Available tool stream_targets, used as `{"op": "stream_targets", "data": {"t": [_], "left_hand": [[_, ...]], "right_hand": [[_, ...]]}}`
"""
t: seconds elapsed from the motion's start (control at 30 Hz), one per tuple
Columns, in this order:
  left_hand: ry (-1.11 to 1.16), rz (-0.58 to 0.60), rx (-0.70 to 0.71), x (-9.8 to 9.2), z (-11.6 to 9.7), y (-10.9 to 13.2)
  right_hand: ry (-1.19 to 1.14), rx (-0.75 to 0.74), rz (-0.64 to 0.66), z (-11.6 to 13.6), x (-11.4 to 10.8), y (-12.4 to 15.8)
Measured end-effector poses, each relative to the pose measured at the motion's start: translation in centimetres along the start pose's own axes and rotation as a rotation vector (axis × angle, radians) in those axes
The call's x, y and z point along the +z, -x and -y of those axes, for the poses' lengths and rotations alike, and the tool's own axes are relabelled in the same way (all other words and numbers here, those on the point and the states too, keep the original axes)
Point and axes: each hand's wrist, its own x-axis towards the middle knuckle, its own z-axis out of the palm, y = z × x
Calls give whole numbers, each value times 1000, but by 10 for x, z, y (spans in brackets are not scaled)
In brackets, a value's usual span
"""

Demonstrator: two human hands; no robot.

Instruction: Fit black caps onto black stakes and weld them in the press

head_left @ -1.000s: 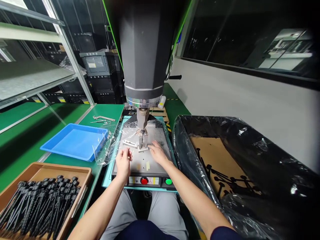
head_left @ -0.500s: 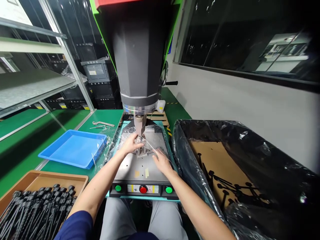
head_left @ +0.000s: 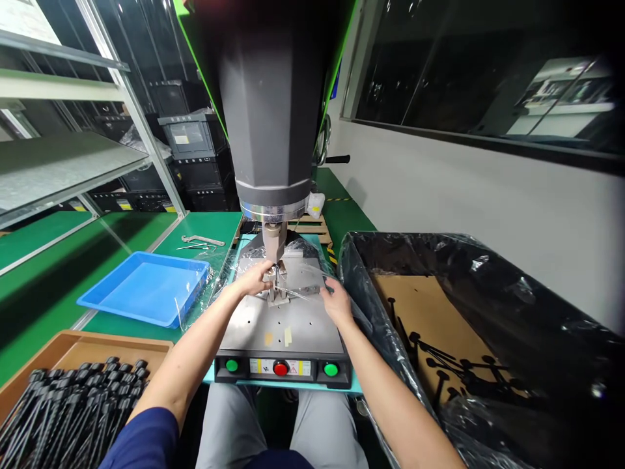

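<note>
My left hand [head_left: 254, 279] is at the left side of a small metal fixture [head_left: 278, 296], just below the press's grey tool head [head_left: 274, 242]. Its fingers curl in at the fixture, and what they grip is hidden. My right hand [head_left: 336, 303] hovers over the right part of the metal plate [head_left: 288, 332], thumb and fingers closed on thin, clear plastic film [head_left: 305, 290]. Shiny strands of the film run between the fixture and this hand. A thin dark piece stands in the fixture, too small to name.
On the left are a blue tray [head_left: 146, 286] and a brown tray [head_left: 97, 345] with many black-headed stems. A wrench [head_left: 202, 240] lies behind. A plastic-lined bin [head_left: 405, 251] with cardboard and black parts stands right. Green buttons [head_left: 331, 370] flank a red one [head_left: 280, 369] in front.
My right hand has moved right and slightly up, away from the fixture, drawing the clear film out with it. My left hand has stayed by the fixture.
</note>
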Motion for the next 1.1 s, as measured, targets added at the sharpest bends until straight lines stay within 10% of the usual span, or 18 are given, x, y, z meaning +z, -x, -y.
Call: {"op": "stream_targets", "data": {"t": [0.17, 0.4, 0.53, 0.7, 1.1], "left_hand": [[73, 107, -10, -12, -2, 0], [127, -45, -74, -15, -19, -4], [128, -97, -153, -7, -24, -9], [252, -82, -97, -5, -16, -11], [365, 39, -60, -12, -14, -11]], "right_hand": [[-173, 126, 67, 6, -3, 7], [-685, 313, 605, 11, 5, 112], [-1020, 393, 280, 36, 10, 110], [-914, 570, -123, 50, 8, 69], [-903, 734, -83, 31, 19, 46]]}}
